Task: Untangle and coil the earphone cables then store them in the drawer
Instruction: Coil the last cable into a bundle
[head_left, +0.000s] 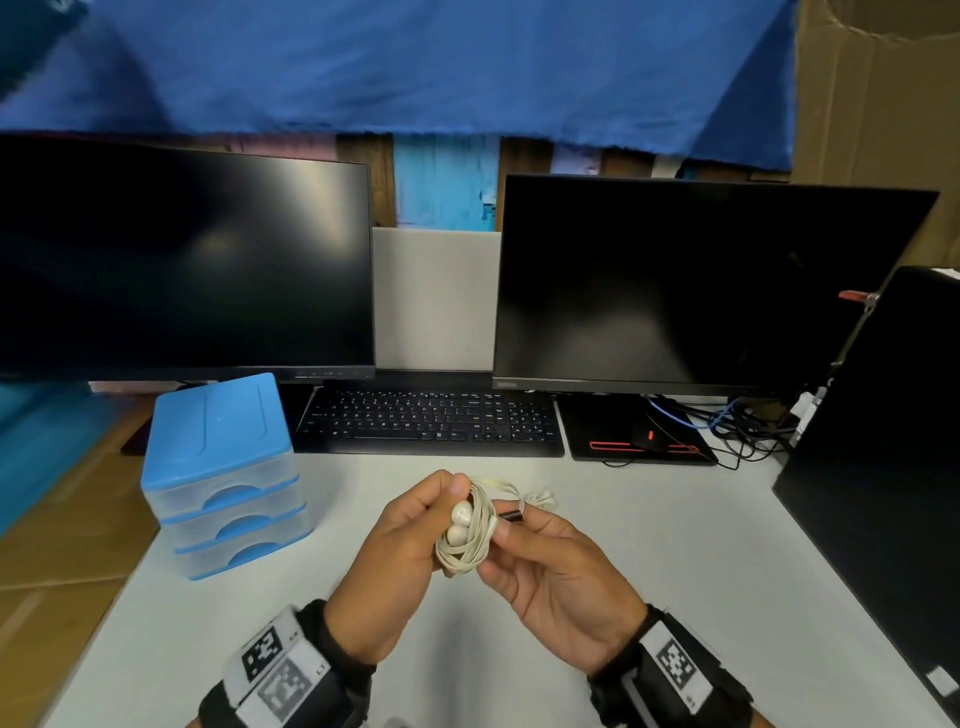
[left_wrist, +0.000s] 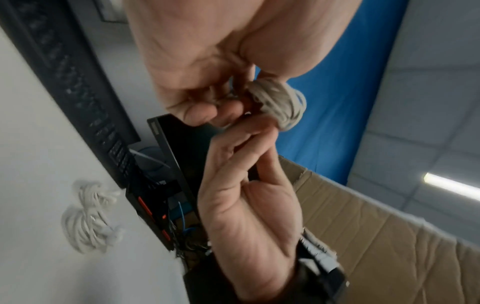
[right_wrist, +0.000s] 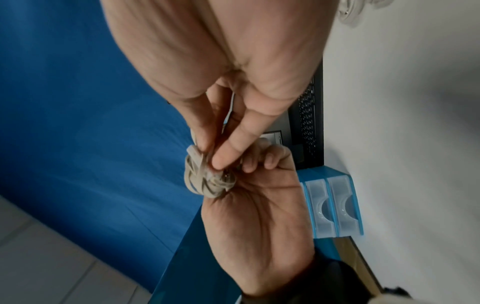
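Observation:
Above the white desk (head_left: 675, 571), my left hand (head_left: 415, 530) grips a cream earphone cable (head_left: 462, 545) wound into a coil, with two earbuds (head_left: 460, 522) lying against its side. My right hand (head_left: 550, 561) pinches the coil's right side with thumb and fingertips, just under the dark jack plug (head_left: 511, 517). The left wrist view shows the coil (left_wrist: 281, 107) between both hands, and it appears again in the right wrist view (right_wrist: 205, 182). The blue drawer unit (head_left: 223, 467) stands at the left with its drawers closed.
More cream earphones (head_left: 540, 499) lie on the desk just behind my hands; the left wrist view shows two coiled bundles (left_wrist: 88, 222) there. A keyboard (head_left: 431, 421), two dark monitors (head_left: 675, 291) and a mouse pad (head_left: 639, 441) fill the back. A black case (head_left: 883, 467) stands right.

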